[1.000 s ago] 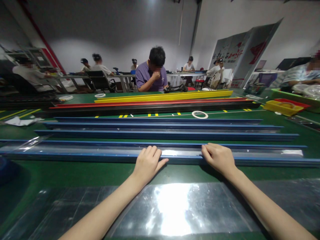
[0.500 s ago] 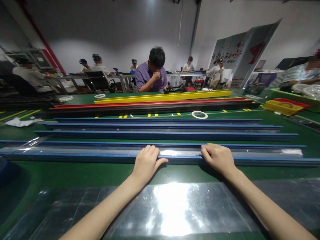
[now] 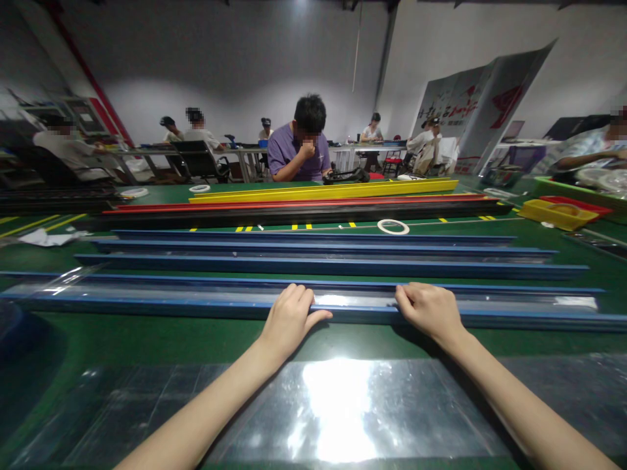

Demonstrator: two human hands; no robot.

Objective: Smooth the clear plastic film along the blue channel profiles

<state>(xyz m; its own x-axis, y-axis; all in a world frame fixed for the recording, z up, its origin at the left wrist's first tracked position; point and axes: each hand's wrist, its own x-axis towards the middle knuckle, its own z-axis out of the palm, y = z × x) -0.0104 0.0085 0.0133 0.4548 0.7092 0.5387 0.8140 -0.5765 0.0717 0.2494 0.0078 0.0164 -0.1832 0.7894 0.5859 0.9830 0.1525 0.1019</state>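
Observation:
A long blue channel rail (image 3: 147,301) lies across the green table (image 3: 147,339), with a clear strip shining inside it. My left hand (image 3: 289,320) rests on its near edge at the middle, fingers curled over the rim and thumb out to the right. My right hand (image 3: 427,310) grips the same near edge a little to the right, fingers bent over the rim. Three more blue rails (image 3: 313,266) lie parallel just beyond it.
Black, red and yellow rails (image 3: 313,196) lie farther back, with a white tape ring (image 3: 392,226) in front of them. A glossy clear sheet (image 3: 343,411) covers the table near me. Yellow and red trays (image 3: 556,212) sit at the right. A person in purple (image 3: 300,147) sits opposite; others sit behind.
Both hands stay on the near rail's edge. The whole scene sits slightly lower in the view; nothing else has moved.

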